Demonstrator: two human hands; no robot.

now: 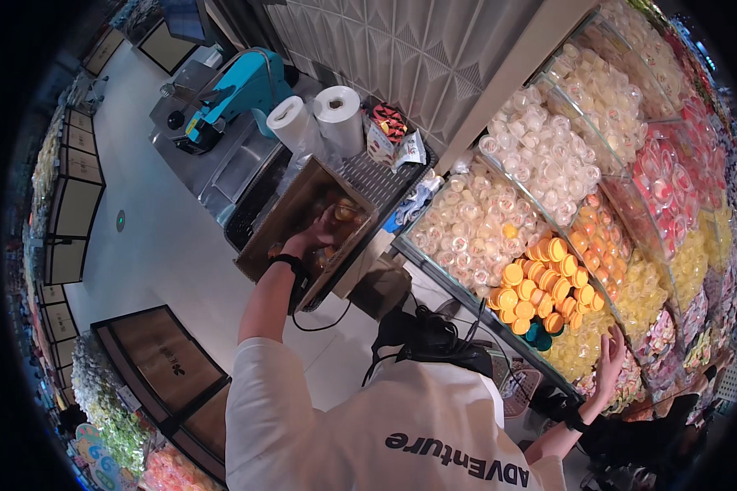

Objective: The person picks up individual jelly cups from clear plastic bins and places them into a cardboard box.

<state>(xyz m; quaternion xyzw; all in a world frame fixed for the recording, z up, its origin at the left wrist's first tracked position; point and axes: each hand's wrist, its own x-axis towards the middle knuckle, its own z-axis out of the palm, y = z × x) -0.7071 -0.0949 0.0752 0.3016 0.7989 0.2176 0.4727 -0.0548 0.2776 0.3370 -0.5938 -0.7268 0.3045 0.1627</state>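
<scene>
My left hand point(314, 236) reaches into a cardboard box point(264, 245) and touches clear-wrapped jelly cups with orange tones point(345, 210); whether it grips one is hidden. My right hand point(610, 362) is raised, fingers apart and empty, over wrapped candies point(626, 383) at the near end of the glass-walled bin. Left of that hand lie yellow jelly cups point(568, 359), orange-lidded cups point(534, 288) in a heap and several dark green ones point(539, 337). Pale clear jelly cups point(473, 224) fill the bin's far end.
Behind the box, a black perforated counter point(384, 184) holds two plastic bag rolls point(338, 113), snack packs point(393, 132) and a teal machine point(245, 86). Glass dividers point(583, 123) separate more sweets at right. Baskets point(516, 386) stand below. Display cases point(166, 362) are at lower left.
</scene>
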